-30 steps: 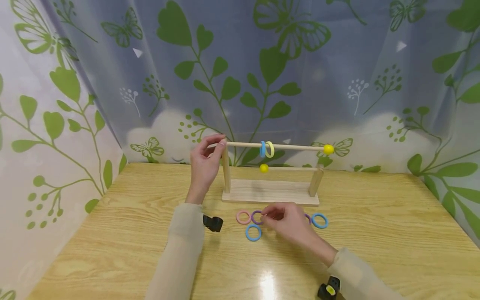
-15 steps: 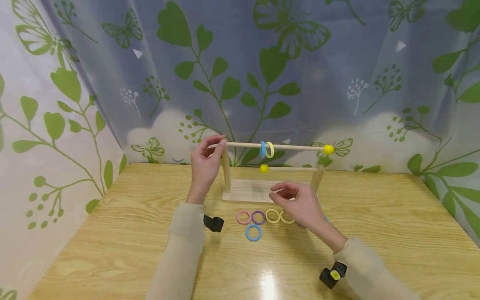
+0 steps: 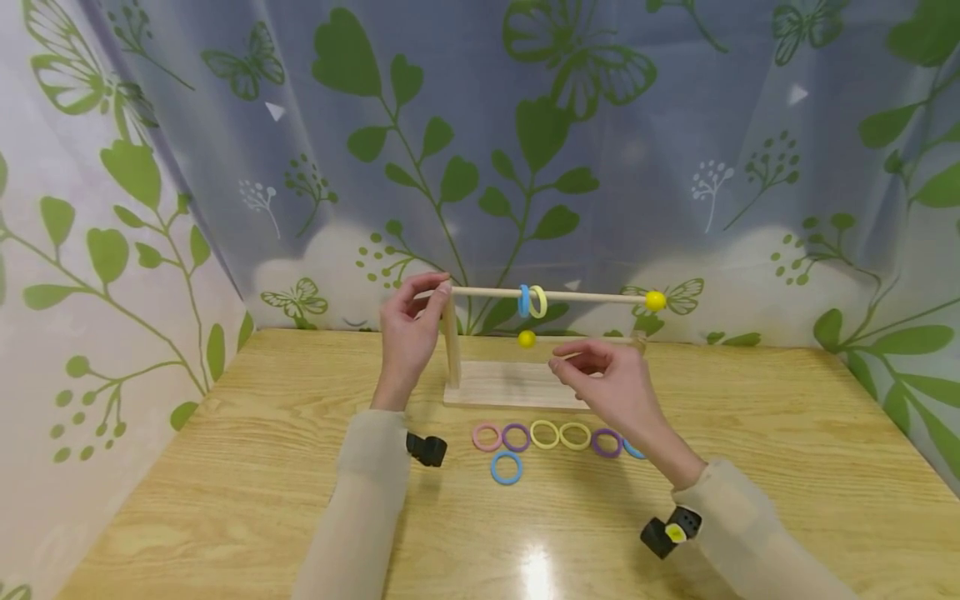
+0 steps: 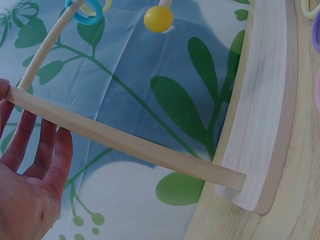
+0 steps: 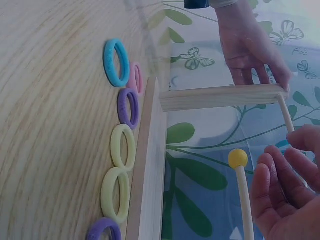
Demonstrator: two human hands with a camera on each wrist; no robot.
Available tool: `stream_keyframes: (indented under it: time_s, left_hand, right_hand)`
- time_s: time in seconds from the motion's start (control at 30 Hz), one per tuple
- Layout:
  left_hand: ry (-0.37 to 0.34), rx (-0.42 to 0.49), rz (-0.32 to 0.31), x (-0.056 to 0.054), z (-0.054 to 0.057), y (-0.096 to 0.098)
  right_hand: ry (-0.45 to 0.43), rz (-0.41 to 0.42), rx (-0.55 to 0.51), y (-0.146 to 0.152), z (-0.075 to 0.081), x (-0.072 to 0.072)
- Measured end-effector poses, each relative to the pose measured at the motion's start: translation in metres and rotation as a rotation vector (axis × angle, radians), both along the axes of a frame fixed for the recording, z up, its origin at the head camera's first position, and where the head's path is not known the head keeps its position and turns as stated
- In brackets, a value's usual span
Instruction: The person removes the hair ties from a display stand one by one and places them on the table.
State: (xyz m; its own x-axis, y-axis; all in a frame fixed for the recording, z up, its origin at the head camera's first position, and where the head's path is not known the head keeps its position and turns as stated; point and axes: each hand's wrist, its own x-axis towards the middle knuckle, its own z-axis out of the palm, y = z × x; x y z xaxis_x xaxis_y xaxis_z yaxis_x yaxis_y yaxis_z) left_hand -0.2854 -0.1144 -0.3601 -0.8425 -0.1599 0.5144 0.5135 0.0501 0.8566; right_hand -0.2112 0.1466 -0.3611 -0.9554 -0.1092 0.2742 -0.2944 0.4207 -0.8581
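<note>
Stand: pale, bare-looking wood, smooth and matt, with fine grain showing along its base. Rod: light wood, smooth. Yellow balls: smooth, with a slight gloss. Rings: matt, plastic-looking, the blue and purple ones finely ribbed. Counter: wood-grained, glossy enough to return a bright reflection. Backdrop: printed, cloth-like sheet, softly creased. Sleeves: matt cloth. Wrist cameras: black, plastic-looking casings.

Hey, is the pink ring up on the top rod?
No, the pink ring lies on the table, while a blue ring and a yellow ring hang on the top rod.
</note>
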Motion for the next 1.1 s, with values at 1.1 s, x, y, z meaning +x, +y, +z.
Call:
stream_keyframes:
  time_s: [1.1]
  left_hand:
    - [0.004, -0.004, 0.002, 0.000, -0.001, 0.000]
  right_hand:
    - [0.179, -0.153, -0.059, -0.012, 0.003, -0.028]
